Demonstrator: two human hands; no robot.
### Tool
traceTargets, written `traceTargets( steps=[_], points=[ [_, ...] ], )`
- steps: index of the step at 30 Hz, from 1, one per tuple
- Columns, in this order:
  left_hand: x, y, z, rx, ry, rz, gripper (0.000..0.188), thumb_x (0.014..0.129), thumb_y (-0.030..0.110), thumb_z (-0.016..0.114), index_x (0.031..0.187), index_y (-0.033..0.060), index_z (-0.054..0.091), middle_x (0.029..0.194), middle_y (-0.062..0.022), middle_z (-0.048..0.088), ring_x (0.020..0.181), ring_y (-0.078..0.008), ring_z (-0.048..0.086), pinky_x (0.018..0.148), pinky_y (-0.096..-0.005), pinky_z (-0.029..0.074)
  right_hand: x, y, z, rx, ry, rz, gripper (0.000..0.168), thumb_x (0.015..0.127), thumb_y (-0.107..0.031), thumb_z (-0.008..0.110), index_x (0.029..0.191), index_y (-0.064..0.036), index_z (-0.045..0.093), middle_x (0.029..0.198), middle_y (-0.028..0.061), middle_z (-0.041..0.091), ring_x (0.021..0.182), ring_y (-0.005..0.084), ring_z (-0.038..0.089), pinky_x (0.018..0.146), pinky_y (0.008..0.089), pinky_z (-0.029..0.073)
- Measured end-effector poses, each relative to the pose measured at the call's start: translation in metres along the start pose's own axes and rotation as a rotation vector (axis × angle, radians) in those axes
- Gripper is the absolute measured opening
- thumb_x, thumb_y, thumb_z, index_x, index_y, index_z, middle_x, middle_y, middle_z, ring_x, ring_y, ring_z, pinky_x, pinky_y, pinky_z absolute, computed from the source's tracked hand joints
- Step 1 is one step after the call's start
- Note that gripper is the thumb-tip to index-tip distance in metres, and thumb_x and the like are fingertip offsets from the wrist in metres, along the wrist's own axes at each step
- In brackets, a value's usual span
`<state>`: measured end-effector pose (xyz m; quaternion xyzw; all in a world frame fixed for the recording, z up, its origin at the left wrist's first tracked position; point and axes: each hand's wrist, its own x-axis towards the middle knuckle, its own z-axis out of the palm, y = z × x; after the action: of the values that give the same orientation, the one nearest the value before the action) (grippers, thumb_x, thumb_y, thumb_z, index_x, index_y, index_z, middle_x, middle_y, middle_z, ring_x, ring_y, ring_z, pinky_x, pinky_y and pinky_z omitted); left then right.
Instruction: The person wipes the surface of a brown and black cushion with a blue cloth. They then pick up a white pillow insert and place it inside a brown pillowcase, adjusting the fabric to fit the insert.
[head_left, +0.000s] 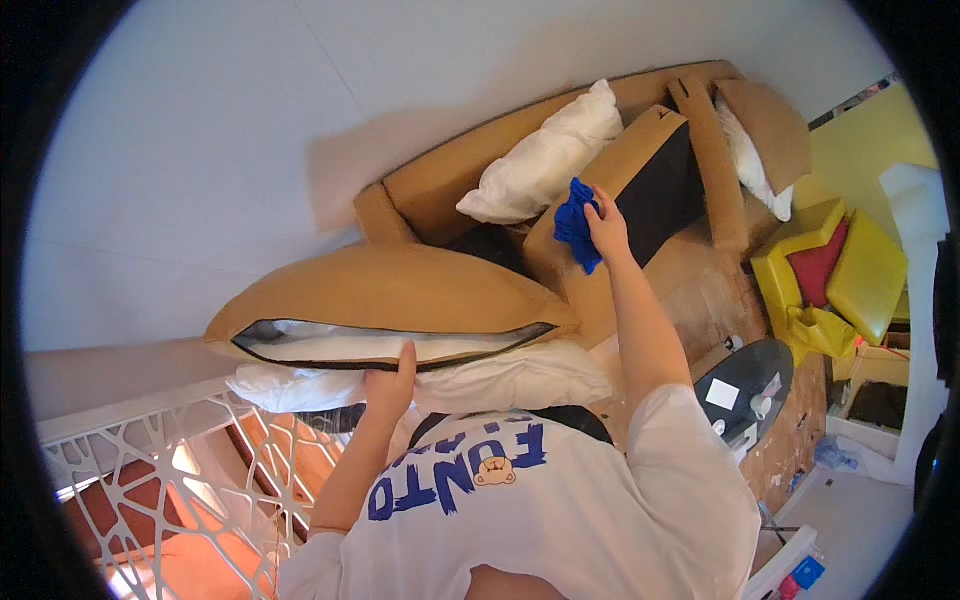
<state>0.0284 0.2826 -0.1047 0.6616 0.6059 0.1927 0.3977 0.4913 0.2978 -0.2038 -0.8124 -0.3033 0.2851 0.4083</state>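
Note:
A tan cushion cover (397, 281) lies before me with its dark zipper mouth gaping. White filling (450, 346) shows inside it. My left hand (390, 386) pinches the lower lip of that mouth, thumb on top and fingers underneath. Below the cover, a white pillow-like insert (517, 379) rests close to my body. Out to the right, my right hand (609, 229) holds a crumpled blue cloth (576, 225) above a tan sofa cushion (592, 195) with a black underside.
Behind stands a tan sofa (457, 165) with another white insert (547, 161) on it. At right are a yellow armchair (776, 262) and a black oval table (757, 375) bearing a cup. A white lattice screen (150, 480) rises at lower left.

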Motion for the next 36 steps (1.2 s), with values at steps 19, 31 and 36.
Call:
traceTargets(
  steps=[19, 31, 36],
  points=[
    [0.023, -0.027, 0.032, -0.101, 0.043, -0.225, 0.052, 0.092, 0.042, 0.067, 0.115, -0.0054, 0.067, 0.116, -0.0262, 0.069, 0.113, -0.0399, 0.065, 0.097, -0.0438, 0.050, -0.153, -0.147, 0.048, 0.026, -0.281, -0.816, 0.022, 0.084, -0.006, 0.067, 0.106, -0.008, 0.069, 0.107, 0.0153, 0.068, 0.103, 0.0351, 0.063, 0.090, 0.0426, 0.051],
    [0.063, -0.012, 0.006, -0.192, -0.080, -0.073, 0.051, 0.095, 0.047, 0.055, 0.091, -0.0012, 0.073, 0.082, -0.0207, 0.073, 0.086, -0.0379, 0.071, 0.083, -0.0444, 0.053, -0.257, -0.136, 0.122, -0.420, -0.228, -1.208, 0.044, 0.075, -0.024, 0.078, 0.116, -0.016, 0.066, 0.125, 0.0056, 0.060, 0.118, 0.0262, 0.053, 0.104, 0.0481, 0.038],
    [0.067, -0.010, -0.012, -0.202, -0.194, -0.111, 0.053, 0.097, 0.045, 0.052, 0.075, -0.0006, 0.068, 0.063, -0.0133, 0.067, 0.063, -0.0260, 0.069, 0.071, -0.0399, 0.055, -0.269, -0.114, 0.132, -0.516, -0.014, -1.285, 0.049, 0.077, -0.030, 0.077, 0.123, -0.018, 0.064, 0.126, 0.0048, 0.059, 0.113, 0.0253, 0.053, 0.101, 0.0461, 0.039]
  ],
)
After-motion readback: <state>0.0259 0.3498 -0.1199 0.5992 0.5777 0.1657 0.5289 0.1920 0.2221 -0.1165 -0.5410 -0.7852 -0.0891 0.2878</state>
